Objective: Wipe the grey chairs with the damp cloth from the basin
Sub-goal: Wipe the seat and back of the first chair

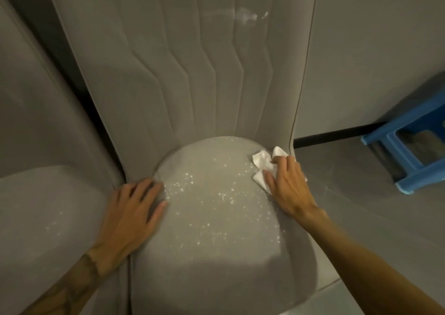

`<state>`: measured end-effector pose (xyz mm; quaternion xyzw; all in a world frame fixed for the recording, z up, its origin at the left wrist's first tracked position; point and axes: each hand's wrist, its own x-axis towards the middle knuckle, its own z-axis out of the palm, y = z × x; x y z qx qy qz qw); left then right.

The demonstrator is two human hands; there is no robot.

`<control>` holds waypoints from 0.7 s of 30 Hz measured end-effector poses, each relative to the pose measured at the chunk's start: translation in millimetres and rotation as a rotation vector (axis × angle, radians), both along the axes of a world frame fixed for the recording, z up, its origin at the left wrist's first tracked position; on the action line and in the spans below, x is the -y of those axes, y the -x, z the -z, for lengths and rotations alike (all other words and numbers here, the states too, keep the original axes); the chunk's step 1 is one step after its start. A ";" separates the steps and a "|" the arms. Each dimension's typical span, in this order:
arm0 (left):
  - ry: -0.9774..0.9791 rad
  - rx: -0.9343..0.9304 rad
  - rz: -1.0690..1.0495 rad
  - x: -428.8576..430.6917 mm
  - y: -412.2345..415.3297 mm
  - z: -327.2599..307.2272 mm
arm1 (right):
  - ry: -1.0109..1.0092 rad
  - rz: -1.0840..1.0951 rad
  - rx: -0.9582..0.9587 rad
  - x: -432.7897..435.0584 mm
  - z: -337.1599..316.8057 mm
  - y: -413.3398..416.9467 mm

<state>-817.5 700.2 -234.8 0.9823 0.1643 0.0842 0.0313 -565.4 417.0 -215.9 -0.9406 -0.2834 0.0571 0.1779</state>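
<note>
Wiping | my right hand spread, pressing the crumpled white damp cloth at the far right edge of the grey upholstered chair seat | left hand flat on its left rim | cloth likely limp, light, bunches: I'd press mid-wad.

Under my right hand, the crumpled white cloth lies at the right rear of the white-speckled grey chair seat.
</note>
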 end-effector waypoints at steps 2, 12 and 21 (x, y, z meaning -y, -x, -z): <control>-0.032 0.096 0.017 -7.1 2.5 13.9 | -0.029 -0.010 0.067 -7.2 8.2 0.2; -0.061 0.323 0.041 -13.7 1.1 37.0 | -0.077 -0.141 0.092 -35.9 24.3 -4.5; -0.089 0.363 0.054 -17.2 -1.2 45.0 | -0.069 -0.234 0.233 -68.6 38.8 16.5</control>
